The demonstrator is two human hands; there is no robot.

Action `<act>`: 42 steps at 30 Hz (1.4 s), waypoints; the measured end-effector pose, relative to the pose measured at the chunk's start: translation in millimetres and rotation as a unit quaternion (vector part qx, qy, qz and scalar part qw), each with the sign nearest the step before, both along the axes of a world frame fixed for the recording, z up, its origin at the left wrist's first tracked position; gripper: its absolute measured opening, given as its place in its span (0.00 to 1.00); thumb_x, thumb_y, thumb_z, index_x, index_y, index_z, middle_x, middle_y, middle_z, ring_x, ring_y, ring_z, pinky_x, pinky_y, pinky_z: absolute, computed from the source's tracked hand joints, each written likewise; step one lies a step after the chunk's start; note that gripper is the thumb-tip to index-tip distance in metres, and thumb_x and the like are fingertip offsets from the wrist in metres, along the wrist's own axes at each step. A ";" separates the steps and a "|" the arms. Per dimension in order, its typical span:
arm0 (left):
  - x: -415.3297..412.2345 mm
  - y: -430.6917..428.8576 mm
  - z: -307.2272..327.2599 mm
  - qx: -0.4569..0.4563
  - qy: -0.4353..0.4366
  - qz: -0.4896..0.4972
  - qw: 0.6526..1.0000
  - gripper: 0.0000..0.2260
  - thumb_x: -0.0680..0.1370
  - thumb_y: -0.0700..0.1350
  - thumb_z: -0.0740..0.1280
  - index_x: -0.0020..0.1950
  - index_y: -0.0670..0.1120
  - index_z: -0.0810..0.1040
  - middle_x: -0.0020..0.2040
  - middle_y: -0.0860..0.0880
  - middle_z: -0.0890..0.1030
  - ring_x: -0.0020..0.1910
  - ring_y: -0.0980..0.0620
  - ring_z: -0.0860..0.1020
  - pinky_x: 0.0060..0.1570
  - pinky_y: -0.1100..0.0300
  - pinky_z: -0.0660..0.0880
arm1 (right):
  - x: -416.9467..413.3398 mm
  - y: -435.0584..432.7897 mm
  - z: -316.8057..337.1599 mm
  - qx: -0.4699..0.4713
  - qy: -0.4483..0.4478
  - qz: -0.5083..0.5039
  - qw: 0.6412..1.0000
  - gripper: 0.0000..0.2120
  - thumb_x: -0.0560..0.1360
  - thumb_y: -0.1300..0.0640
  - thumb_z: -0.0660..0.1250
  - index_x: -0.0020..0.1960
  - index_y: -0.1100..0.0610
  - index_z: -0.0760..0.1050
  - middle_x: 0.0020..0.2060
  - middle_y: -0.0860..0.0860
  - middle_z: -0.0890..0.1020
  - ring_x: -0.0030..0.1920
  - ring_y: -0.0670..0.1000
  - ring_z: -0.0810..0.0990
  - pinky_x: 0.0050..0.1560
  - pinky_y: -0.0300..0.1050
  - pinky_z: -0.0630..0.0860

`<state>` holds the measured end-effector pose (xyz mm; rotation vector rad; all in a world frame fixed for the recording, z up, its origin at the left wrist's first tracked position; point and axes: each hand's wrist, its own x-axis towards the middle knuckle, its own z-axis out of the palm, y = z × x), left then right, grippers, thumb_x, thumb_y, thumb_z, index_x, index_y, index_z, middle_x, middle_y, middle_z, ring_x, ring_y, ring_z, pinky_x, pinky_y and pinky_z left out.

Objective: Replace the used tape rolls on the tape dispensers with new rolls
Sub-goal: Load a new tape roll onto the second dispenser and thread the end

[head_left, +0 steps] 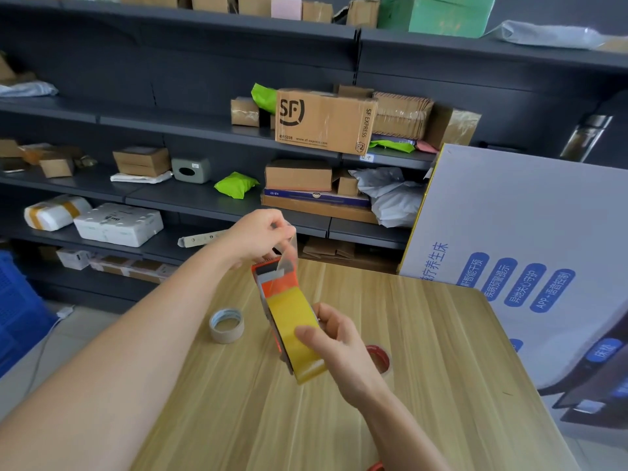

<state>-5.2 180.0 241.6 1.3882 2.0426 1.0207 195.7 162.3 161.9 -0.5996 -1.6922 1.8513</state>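
Right hand (336, 338) grips tape dispenser (278, 285) | left hand (258, 236) pinches tape end (289, 250) above it | risk: slack film folding, sticking to itself.

Table (441, 385): pale wood grain with lengthwise streaks. Above its middle, tape dispenser (272, 283): orange-red with a grey plate. Tape roll (292, 321) in it: yellow. Strip (289, 253): clear. On the table's left part, spent core (227, 325): beige, blue-white print inside. Behind the table, shelves (170, 79): dark grey. At the table's right, big box (509, 205): white, blue ovals, yellow edge.
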 end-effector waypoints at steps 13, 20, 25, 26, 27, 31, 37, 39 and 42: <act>10.6 11.1 12.2 0.110 0.150 -0.021 0.982 0.07 0.76 0.45 0.68 0.39 0.45 0.76 0.34 0.51 0.84 0.32 0.53 0.82 0.43 0.49 0.81 | -7.4 3.9 -0.7 -0.014 0.012 -0.083 0.996 0.35 0.61 0.43 0.75 0.49 0.73 0.71 0.35 0.57 0.78 0.32 0.52 0.80 0.32 0.41 0.75; 16.5 22.4 -2.1 0.169 0.140 -0.013 0.975 0.09 0.78 0.46 0.66 0.40 0.45 0.73 0.34 0.50 0.81 0.33 0.51 0.81 0.39 0.52 0.79 | -3.1 9.5 0.8 -0.003 0.012 -0.096 0.995 0.34 0.61 0.42 0.74 0.51 0.71 0.74 0.39 0.60 0.82 0.39 0.58 0.82 0.41 0.52 0.77; 14.2 24.8 -5.0 0.182 0.171 0.002 0.968 0.09 0.78 0.48 0.66 0.39 0.49 0.71 0.33 0.51 0.79 0.34 0.52 0.79 0.36 0.56 0.76 | -3.3 9.6 0.6 0.000 0.005 -0.109 0.994 0.36 0.61 0.41 0.74 0.51 0.72 0.72 0.38 0.59 0.79 0.39 0.58 0.79 0.39 0.51 0.75; 17.1 25.7 -2.9 0.195 0.180 -0.013 0.964 0.09 0.78 0.48 0.66 0.40 0.48 0.72 0.32 0.52 0.78 0.33 0.53 0.78 0.35 0.56 0.75 | -3.9 9.5 0.5 0.000 -0.002 -0.105 0.994 0.36 0.61 0.41 0.74 0.51 0.72 0.72 0.38 0.59 0.79 0.39 0.58 0.78 0.40 0.51 0.75; 19.9 27.0 -0.2 0.204 0.197 -0.029 0.959 0.08 0.78 0.48 0.66 0.41 0.47 0.73 0.32 0.54 0.77 0.32 0.54 0.77 0.34 0.56 0.74 | -3.9 9.7 0.1 -0.001 -0.008 -0.099 0.995 0.36 0.61 0.40 0.74 0.51 0.71 0.73 0.38 0.59 0.79 0.39 0.58 0.79 0.41 0.51 0.75; 15.9 34.6 3.4 0.207 0.265 -0.022 0.942 0.08 0.79 0.48 0.65 0.43 0.46 0.74 0.31 0.57 0.73 0.32 0.56 0.71 0.29 0.60 0.62 | 1.9 12.8 0.7 -0.008 -0.011 -0.074 0.997 0.33 0.60 0.42 0.73 0.51 0.69 0.76 0.38 0.57 0.83 0.37 0.54 0.82 0.38 0.45 0.79; 3.5 38.3 0.4 0.216 0.248 -0.003 0.945 0.08 0.79 0.48 0.65 0.43 0.45 0.73 0.36 0.48 0.79 0.35 0.48 0.75 0.31 0.57 0.67 | 1.5 12.0 3.1 -0.001 -0.001 -0.078 0.997 0.36 0.61 0.42 0.73 0.52 0.72 0.72 0.39 0.60 0.80 0.40 0.58 0.80 0.41 0.50 0.75; 12.1 40.1 7.0 0.236 0.247 -0.028 0.939 0.08 0.79 0.48 0.65 0.43 0.45 0.73 0.34 0.49 0.78 0.34 0.50 0.74 0.30 0.58 0.65 | 0.7 11.8 0.8 -0.011 -0.005 -0.075 0.997 0.35 0.61 0.43 0.73 0.52 0.71 0.73 0.39 0.59 0.82 0.38 0.56 0.82 0.39 0.48 0.78; 32.3 44.6 15.3 0.256 0.281 -0.087 0.921 0.08 0.78 0.47 0.66 0.42 0.46 0.72 0.33 0.50 0.77 0.32 0.52 0.73 0.30 0.59 0.65 | 1.1 16.2 0.9 -0.022 -0.016 -0.064 0.998 0.33 0.60 0.43 0.73 0.51 0.69 0.75 0.39 0.59 0.83 0.37 0.55 0.83 0.36 0.45 0.79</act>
